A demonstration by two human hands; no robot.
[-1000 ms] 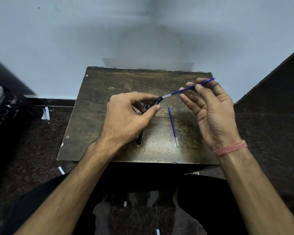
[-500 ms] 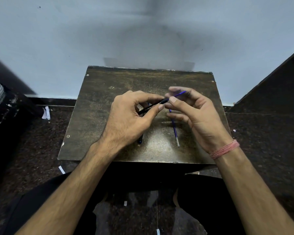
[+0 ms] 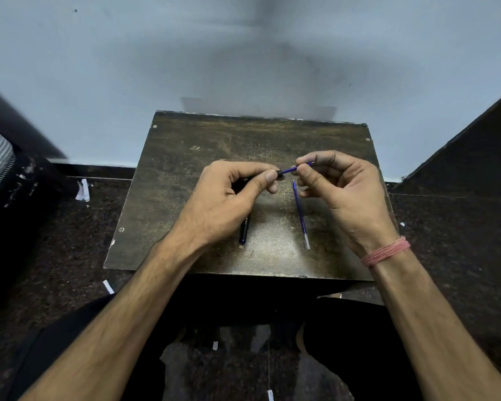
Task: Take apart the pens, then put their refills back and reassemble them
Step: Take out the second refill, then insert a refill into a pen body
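Refill-insertion step: left hand point(image 3: 229, 195) grips black plastic pen barrel point(image 3: 279, 174), right hand point(image 3: 339, 186) pinches thin blue refill point(image 3: 294, 169). Next: likely push straight, coaxially.

Single head-worn wide-angle view, looking forward and steeply down. Close over the small dark scuffed wooden tabletop point(image 3: 185, 175), forearms entering from below; pale blue wall point(image 3: 128, 68) ahead, edges bowed by the lens.
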